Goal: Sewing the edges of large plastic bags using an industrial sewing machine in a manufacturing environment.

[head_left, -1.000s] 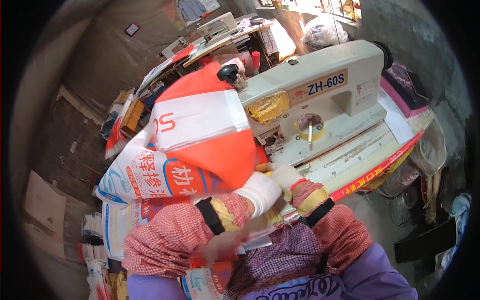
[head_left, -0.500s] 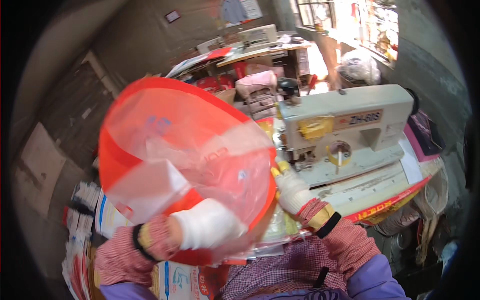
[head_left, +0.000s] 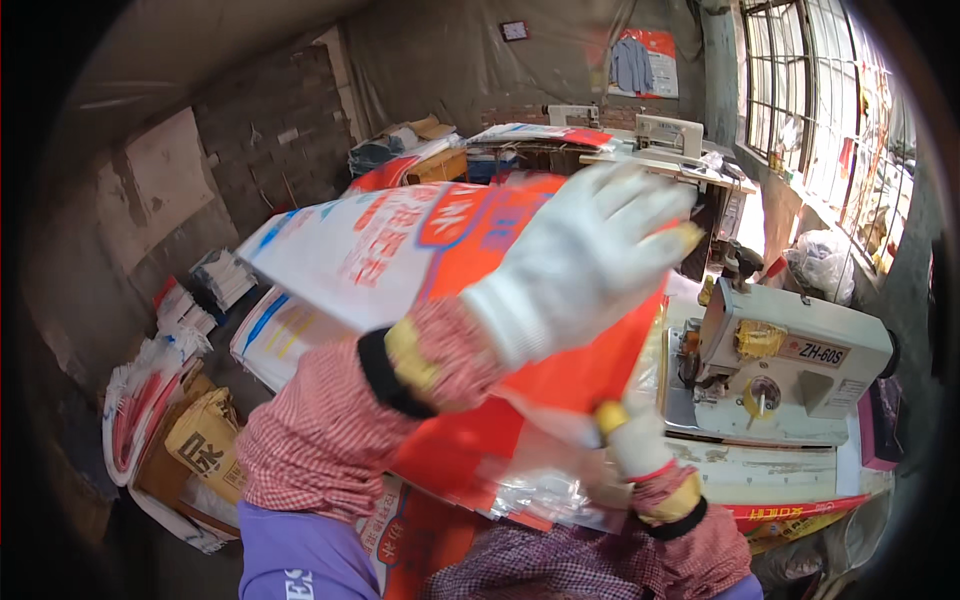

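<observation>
A large red and white printed bag (head_left: 365, 255) lies spread out in front of me, with clear plastic liner (head_left: 540, 490) showing at its near end. My left hand (head_left: 590, 245), in a white knitted glove, is raised over the bag's right half with its fingers stretched out and apart. Whether it touches the bag, I cannot tell. At the bag's near right edge is my gloved right hand (head_left: 640, 442), its yellow-covered fingertip pointing up. Its fingers close on the bag's edge beside the liner, partly smeared by motion.
A pale sewing machine (head_left: 790, 350) stands on its table at the right. Stacked folded bags (head_left: 165, 400) and a brown carton with a yellow sack (head_left: 205, 440) are at the left. Further machines (head_left: 670, 135) stand at the back, near a barred window (head_left: 815, 100).
The bag, held up and ballooned open before, now lies flatter with its printed side showing. My left hand has come out of its mouth and swung right over it. My view has turned left.
</observation>
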A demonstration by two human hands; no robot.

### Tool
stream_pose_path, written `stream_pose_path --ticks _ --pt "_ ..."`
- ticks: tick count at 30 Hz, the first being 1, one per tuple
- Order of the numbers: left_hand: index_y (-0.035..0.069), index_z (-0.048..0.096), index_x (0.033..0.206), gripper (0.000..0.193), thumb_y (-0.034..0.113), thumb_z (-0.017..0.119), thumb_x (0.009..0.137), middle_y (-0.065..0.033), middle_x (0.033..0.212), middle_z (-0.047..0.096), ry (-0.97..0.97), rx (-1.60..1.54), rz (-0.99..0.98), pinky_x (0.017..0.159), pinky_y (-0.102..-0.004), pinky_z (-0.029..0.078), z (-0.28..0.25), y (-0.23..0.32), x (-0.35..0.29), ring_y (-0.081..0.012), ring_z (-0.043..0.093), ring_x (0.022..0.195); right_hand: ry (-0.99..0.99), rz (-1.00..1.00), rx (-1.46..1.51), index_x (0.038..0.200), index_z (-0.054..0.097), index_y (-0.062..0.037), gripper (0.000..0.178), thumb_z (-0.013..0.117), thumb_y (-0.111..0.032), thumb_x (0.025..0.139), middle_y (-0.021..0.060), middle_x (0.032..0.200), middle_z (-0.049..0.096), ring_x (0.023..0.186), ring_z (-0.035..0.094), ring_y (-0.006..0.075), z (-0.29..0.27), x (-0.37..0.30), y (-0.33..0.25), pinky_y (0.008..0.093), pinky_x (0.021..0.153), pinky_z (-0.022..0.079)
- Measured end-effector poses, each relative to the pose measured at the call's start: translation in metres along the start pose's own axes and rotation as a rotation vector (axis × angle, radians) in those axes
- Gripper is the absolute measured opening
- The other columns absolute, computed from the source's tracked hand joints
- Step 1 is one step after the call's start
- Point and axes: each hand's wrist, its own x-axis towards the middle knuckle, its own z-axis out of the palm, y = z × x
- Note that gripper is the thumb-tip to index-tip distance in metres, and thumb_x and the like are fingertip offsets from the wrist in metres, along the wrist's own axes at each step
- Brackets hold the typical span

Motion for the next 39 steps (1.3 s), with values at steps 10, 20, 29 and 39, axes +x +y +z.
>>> stream_pose_path --ticks 10,20,29,39 --pt "0.003 0.055 0.124 0.056 0.017 0.070 0.072 -0.0128 0.121 0.060 -0.755 0.377 -0.569 0.096 -0.0426 0.046 -0.049 0.022 -0.260 -0.0298 0.057 0.111 0.270 0.031 0.869 0.120 0.058 0.0009 0.034 0.056 -0.024 0.097 0.0066 0.104 0.064 0.088 0.061 0.0139 -0.081 -0.005 0.060 0.0289 0.075 0.051" --pt "0.008 0.062 0.114 0.038 0.009 0.059 0.076 -0.0082 0.112 0.065 -0.774 0.530 -0.627 0.082 -0.0326 0.051 -0.032 -0.001 -0.329 -0.0216 0.063 0.099 0.172 -0.298 0.150 0.097 0.069 -0.0039 0.025 0.068 0.008 0.074 0.0067 0.086 0.069 0.082 0.066 0.0162 -0.058 -0.047 0.092 0.0288 0.069 0.052" --pt "0.007 0.063 0.112 0.035 0.011 0.054 0.079 -0.0069 0.109 0.066 -1.116 0.380 -0.686 0.083 -0.0337 0.051 -0.097 0.020 -0.424 -0.0215 0.063 0.098 -0.606 -0.194 0.062 0.099 0.070 -0.0102 0.016 0.065 -0.011 0.083 0.0083 0.083 0.069 0.079 0.067 0.0207 -0.037 -0.095 0.050 0.0312 0.071 0.053" --pt "0.007 0.058 0.116 0.035 0.018 0.055 0.083 -0.0111 0.117 0.063 -0.661 -0.242 -1.453 0.093 -0.0362 0.048 -0.186 0.019 -0.557 -0.0264 0.059 0.111 0.155 -0.676 0.175 0.129 0.052 -0.0015 0.061 0.075 -0.009 0.073 0.0170 0.110 0.064 0.104 0.063 0.0270 -0.063 0.020 -0.033 0.0350 0.092 0.049"
